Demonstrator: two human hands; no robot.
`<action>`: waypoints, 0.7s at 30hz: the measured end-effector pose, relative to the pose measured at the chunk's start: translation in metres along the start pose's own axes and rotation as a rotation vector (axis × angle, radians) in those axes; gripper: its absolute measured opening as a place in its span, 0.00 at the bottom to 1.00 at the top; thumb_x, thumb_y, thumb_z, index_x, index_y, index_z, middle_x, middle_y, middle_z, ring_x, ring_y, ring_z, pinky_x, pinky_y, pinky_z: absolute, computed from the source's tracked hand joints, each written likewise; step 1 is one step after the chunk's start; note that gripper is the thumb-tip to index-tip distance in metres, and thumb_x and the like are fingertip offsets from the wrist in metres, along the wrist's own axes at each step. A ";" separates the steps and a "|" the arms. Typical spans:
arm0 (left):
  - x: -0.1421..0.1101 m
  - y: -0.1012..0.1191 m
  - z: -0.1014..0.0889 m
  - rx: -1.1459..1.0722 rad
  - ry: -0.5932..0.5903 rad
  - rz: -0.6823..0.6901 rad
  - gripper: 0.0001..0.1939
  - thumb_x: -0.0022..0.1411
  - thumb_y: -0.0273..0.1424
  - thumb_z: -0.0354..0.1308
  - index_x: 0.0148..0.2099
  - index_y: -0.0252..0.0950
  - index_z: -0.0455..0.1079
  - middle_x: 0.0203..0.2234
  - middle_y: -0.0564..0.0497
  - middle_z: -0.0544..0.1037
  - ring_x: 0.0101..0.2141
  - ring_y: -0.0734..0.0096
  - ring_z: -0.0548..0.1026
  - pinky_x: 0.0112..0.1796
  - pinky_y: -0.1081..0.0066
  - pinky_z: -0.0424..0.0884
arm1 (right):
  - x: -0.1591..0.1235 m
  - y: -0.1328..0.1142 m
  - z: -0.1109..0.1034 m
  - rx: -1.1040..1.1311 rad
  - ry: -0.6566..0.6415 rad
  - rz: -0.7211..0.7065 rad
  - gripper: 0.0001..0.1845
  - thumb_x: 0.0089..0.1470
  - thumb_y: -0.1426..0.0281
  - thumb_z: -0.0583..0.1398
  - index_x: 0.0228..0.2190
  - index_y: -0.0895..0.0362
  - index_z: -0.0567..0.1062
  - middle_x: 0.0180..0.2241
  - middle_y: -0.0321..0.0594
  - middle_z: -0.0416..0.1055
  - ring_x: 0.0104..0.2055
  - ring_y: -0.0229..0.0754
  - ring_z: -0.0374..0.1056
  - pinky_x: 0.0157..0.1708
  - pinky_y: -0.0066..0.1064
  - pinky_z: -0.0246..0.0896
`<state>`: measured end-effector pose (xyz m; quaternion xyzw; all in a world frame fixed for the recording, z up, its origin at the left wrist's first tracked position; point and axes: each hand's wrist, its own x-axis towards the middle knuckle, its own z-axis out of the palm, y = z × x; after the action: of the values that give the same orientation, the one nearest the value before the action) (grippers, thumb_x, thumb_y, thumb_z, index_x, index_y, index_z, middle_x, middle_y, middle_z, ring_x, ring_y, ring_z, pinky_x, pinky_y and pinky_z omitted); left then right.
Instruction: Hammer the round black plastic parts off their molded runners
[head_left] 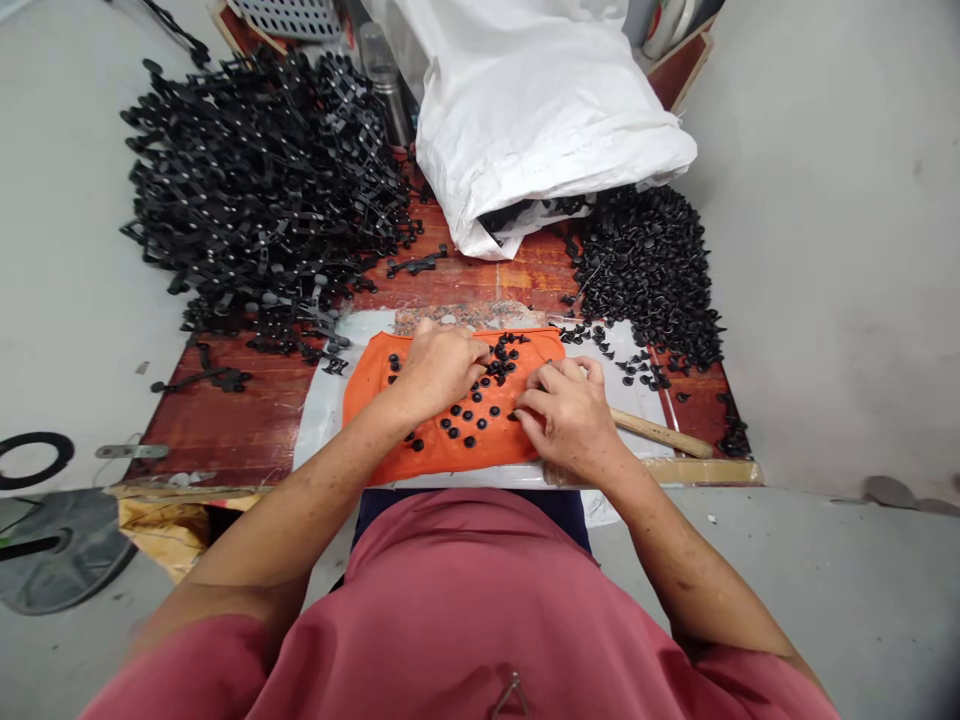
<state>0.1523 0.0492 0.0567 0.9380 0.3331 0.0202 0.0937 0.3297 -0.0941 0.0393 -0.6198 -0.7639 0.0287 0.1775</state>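
An orange mat [442, 455] lies on a white sheet on the low wooden board [240, 420] in front of me, dotted with several small black round caps [469, 420]. My left hand [439, 365] rests on the mat's upper middle, fingers curled over a cluster of caps [504, 355]. My right hand [570, 410] sits at the mat's right edge, fingers bent and pressed together over the caps; what they pinch is hidden. A wooden stick [660, 432] lies just right of that hand.
A big heap of black strap-like plastic parts [262, 190] fills the back left. A pile of black caps [652, 265] lies at the back right beside a white sack [540, 110]. A metal flask [386, 85] stands behind. Grey floor surrounds the board; a disc base [60, 550] lies at left.
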 end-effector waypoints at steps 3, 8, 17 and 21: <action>0.003 -0.003 0.005 0.001 0.036 0.037 0.10 0.66 0.31 0.56 0.37 0.39 0.78 0.34 0.45 0.81 0.39 0.56 0.75 0.46 0.55 0.59 | 0.005 0.001 0.000 -0.030 0.007 0.014 0.12 0.63 0.68 0.59 0.29 0.53 0.80 0.36 0.40 0.74 0.43 0.47 0.61 0.55 0.47 0.42; 0.010 -0.007 0.007 -0.020 0.014 0.118 0.08 0.64 0.30 0.57 0.38 0.41 0.78 0.33 0.47 0.81 0.38 0.59 0.75 0.47 0.56 0.58 | 0.024 0.004 0.012 -0.098 0.056 -0.010 0.14 0.68 0.69 0.56 0.40 0.50 0.83 0.35 0.40 0.75 0.43 0.47 0.60 0.55 0.47 0.41; 0.016 -0.017 0.004 0.008 -0.068 0.013 0.11 0.63 0.29 0.53 0.30 0.38 0.75 0.32 0.48 0.81 0.35 0.60 0.74 0.45 0.57 0.59 | 0.029 0.015 0.011 -0.070 -0.049 -0.100 0.13 0.65 0.67 0.60 0.32 0.52 0.83 0.35 0.40 0.74 0.43 0.48 0.59 0.53 0.47 0.41; 0.016 -0.014 -0.001 0.036 0.014 -0.017 0.11 0.63 0.29 0.54 0.31 0.38 0.76 0.32 0.45 0.81 0.36 0.58 0.75 0.45 0.56 0.59 | 0.029 0.021 0.003 -0.022 -0.029 -0.032 0.13 0.66 0.70 0.58 0.39 0.51 0.84 0.37 0.40 0.75 0.43 0.48 0.60 0.52 0.45 0.42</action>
<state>0.1557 0.0705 0.0549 0.9364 0.3422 0.0198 0.0748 0.3434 -0.0609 0.0375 -0.6088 -0.7766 0.0266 0.1600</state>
